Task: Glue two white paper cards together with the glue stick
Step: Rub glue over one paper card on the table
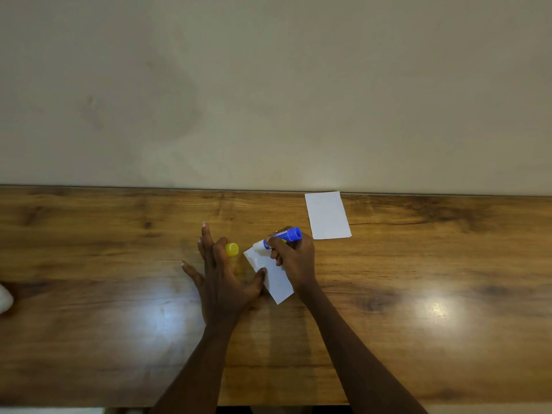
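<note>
— Gripping what, the right hand (294, 261)?
— A blue glue stick (288, 235), fingers curled round it, tip on the near white card (276, 282), at its far corner.
— And the left hand (221, 279)?
— Fingers spread flat, thumb pressing that card; yellow cap (232, 249) beside its fingers, second white card (327, 216) by the wall.

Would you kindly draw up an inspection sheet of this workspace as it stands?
Surface: wooden table, glossy, with two light glares.
Job's things: near card lies tilted at mid-table; far card lies alone at the table's back edge; glue stick uncapped, white tip at the near card's far corner; yellow cap on the table left of the near card.
Clutter: white object at the left edge, too cropped to identify.
Hands: left hand open, fingers spread, thumb resting on the near card; right hand grips the glue stick.
Cables: nothing seen.
Surroundings: plain beige wall behind the table.
</note>
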`<state>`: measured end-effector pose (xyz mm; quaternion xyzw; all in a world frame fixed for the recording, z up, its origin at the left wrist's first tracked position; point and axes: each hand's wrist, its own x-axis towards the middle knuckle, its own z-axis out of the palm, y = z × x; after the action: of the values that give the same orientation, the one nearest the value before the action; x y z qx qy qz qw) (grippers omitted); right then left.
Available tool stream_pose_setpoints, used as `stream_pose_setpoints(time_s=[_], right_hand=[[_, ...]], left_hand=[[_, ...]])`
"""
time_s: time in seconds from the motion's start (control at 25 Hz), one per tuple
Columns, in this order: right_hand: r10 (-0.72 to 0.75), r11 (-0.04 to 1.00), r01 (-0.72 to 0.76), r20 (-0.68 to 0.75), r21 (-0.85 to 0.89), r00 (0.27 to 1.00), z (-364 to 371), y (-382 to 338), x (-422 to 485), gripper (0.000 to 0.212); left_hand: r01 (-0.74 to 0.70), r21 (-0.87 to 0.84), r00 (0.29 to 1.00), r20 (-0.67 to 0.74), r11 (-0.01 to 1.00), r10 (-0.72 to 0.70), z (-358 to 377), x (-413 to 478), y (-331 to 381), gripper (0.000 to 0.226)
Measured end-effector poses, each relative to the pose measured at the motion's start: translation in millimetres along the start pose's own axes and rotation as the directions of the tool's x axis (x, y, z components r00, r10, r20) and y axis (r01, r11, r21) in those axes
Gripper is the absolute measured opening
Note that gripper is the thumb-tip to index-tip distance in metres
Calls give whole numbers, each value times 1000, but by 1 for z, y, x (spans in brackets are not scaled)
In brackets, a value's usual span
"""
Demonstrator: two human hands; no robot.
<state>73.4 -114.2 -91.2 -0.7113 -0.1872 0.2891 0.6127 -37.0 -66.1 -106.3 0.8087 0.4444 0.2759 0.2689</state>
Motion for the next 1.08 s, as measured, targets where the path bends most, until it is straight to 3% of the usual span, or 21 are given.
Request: stream_pose_setpoints(time_s=[0.08, 0.6, 1.08], right_hand=[[-23, 998, 24, 22, -50, 999, 2, 2, 0, 4], [-97, 962, 127, 134, -241, 986, 7, 3, 1, 17], [-46, 958, 33, -39, -284, 998, -14, 1, 15, 21]], left_hand=[[-7, 7, 1000, 1, 1000, 7, 1, 0, 0, 108], [-5, -5, 1000, 9, 1000, 5, 2, 1, -3, 110], [0, 10, 1000, -5, 1000, 0, 2, 1, -1, 108]])
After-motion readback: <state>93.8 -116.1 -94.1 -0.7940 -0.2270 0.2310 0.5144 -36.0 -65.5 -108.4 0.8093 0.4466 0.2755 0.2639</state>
